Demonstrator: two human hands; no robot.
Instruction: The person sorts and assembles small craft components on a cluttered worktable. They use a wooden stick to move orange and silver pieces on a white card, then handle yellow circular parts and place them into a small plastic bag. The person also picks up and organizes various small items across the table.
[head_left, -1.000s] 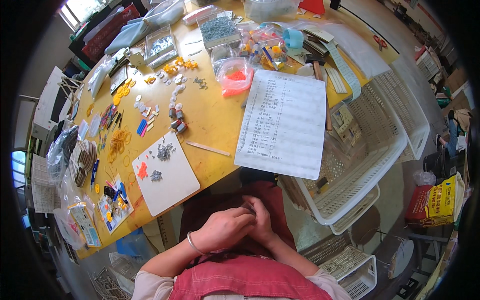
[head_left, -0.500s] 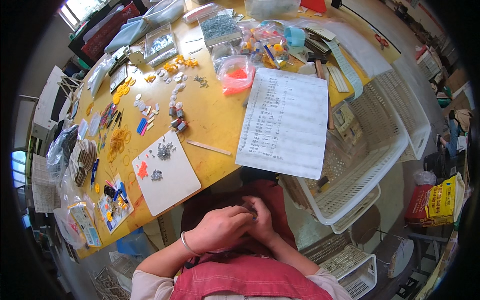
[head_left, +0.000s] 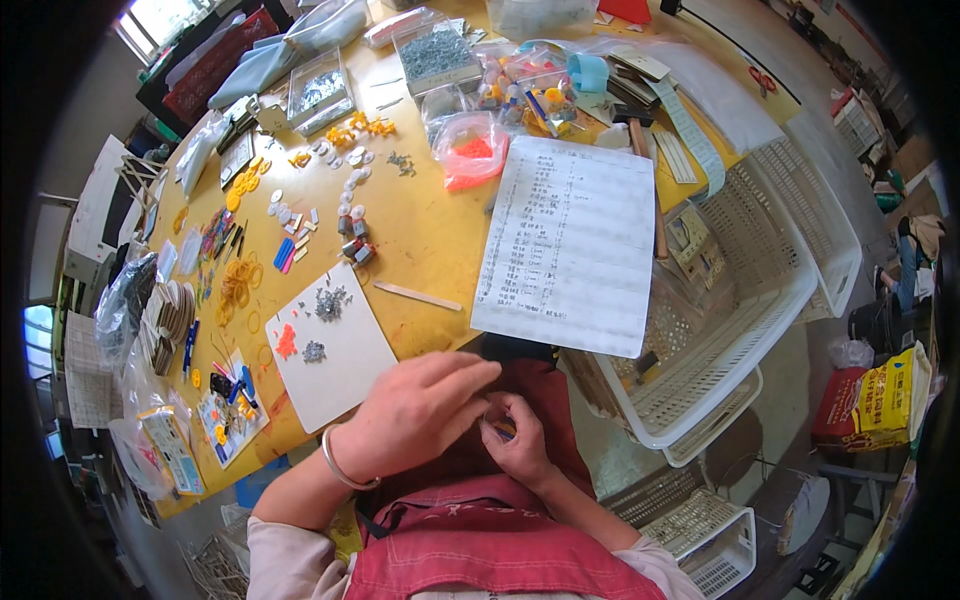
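My left hand (head_left: 415, 412), with a bangle on its wrist, is raised over the table's near edge. Its back faces up and its fingers stretch toward the right. Lower and to the right, my right hand (head_left: 516, 442) is curled in front of the red apron (head_left: 470, 520); whatever is inside it is too small or hidden to name. Beyond my left hand lies a pale board (head_left: 345, 372), its near corner covered by the hand. On the board are a pile of orange bits (head_left: 287, 341) and two heaps of small grey metal parts (head_left: 330, 303).
A wooden stick (head_left: 418, 296) and a handwritten sheet (head_left: 565, 250) lie beyond my hands. White plastic baskets (head_left: 715, 415) stand at the right, near a hammer (head_left: 633, 122). Small motors (head_left: 355, 240), rubber bands (head_left: 238, 282) and bags (head_left: 470, 150) of parts cover the yellow table.
My hands were together at the lap. The left has come away, rising up and left over the board's near corner, its fingers straightened. The right stays curled near the same place.
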